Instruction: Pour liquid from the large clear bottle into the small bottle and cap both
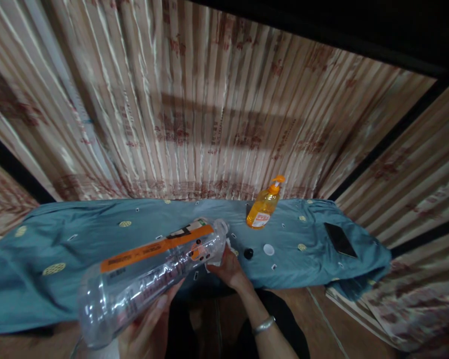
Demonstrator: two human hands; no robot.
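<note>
The step in hand looks like wiping or drying a large clear plastic bottle [153, 269] with a crumpled white tissue [217, 257], at the neck end. The bottle is held aslant above the near side of the surface [97, 219], which is draped in a teal patterned cloth; its broad base points to the lower left and its neck to the upper right. The mouth looks uncapped, and an orange label runs along the side.

The left hand [149, 324] supports the body from beneath, its fingers curled against the lower wall; how far they wrap around is hidden. The right hand [229, 269], with a silver bracelet [264, 325] at the wrist, is at the neck, its fingers bent and pinching the tissue beside the plastic. Whether the fingertips press firmly cannot be told.

A small black cap [248, 254] and a white disc [268, 249] lie just beyond the right hand; whether either fits the bottle is unclear. A pump bottle of yellow liquid [261, 213] stands behind them, and a dark flat device [339, 239] lies farther right.

In my judgement, the next move calls for a steady left support and light tissue pressure, since the thin wall could dent or slip.
</note>
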